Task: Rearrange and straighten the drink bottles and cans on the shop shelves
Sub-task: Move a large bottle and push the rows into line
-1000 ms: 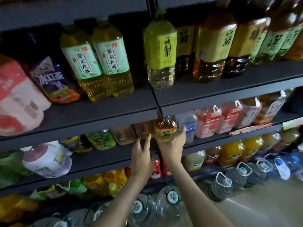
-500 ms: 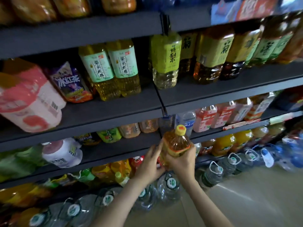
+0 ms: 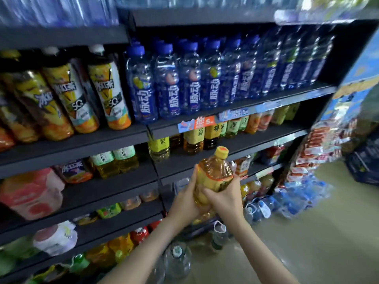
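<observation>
A large amber tea bottle with a yellow cap and yellow label is held upright in front of the dark shelves. My left hand grips its left side and base. My right hand wraps round its lower front. Behind it, similar yellow-labelled tea bottles stand on the shelf just above and beyond. A pale yellow-green bottle stands alone at that shelf's left end.
Blue-capped water bottles fill the shelf above. Iced tea bottles lean at upper left. Green-labelled bottles and a pink pack sit to the left. Big water jugs stand on the floor; snack packs hang at right.
The bottle came off the lower shelf and rose in front of the shelves; both hands now hold it. The camera tilted up, showing the blue water bottle shelf.
</observation>
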A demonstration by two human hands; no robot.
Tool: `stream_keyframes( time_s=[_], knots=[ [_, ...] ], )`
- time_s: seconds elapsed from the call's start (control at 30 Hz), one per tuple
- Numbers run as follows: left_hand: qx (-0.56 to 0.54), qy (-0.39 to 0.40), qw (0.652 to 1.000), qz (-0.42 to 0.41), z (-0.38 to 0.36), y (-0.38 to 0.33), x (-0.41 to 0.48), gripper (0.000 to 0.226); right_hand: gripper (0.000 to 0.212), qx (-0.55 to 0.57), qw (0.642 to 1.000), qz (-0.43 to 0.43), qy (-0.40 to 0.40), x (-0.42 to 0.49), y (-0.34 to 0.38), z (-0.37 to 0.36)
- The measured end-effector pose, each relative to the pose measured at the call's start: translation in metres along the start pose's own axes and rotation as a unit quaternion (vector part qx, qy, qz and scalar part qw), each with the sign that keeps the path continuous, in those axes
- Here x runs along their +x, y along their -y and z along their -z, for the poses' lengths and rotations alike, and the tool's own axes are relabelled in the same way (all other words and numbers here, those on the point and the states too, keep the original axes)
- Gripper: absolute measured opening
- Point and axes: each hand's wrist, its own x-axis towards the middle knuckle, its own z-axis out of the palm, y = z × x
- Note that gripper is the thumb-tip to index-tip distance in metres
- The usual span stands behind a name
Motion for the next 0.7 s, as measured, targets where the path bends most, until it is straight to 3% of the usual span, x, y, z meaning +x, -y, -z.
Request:
stream_keyframes(
  time_s=[0.1,0.3,0.43,0.53,0.7],
  knots=[
    [0.012,-0.018,1.0,-0.017,0.005,-0.05,0.01,0.116,0.075,-0.016,0.999,0.032,0.0,0.015,0.028,0.033],
    [0.025,-0.087,0.995,-0.039,0.01,-0.105,0.032,0.113,0.092,-0.006,0.994,0.107,0.031,0.05,0.065,0.073],
    [0.069,-0.102,0.99,-0.063,0.014,-0.124,0.05,0.111,0.075,0.027,0.992,0.124,0.026,0.07,0.077,0.085],
    [0.09,-0.1,0.988,-0.079,0.008,-0.127,0.072,0.11,0.067,0.052,0.991,0.117,0.034,0.094,0.072,0.092],
    [0.082,-0.074,0.992,-0.058,-0.021,-0.111,0.106,0.107,0.08,0.046,0.995,0.043,0.074,0.132,0.051,0.097]
  ],
)
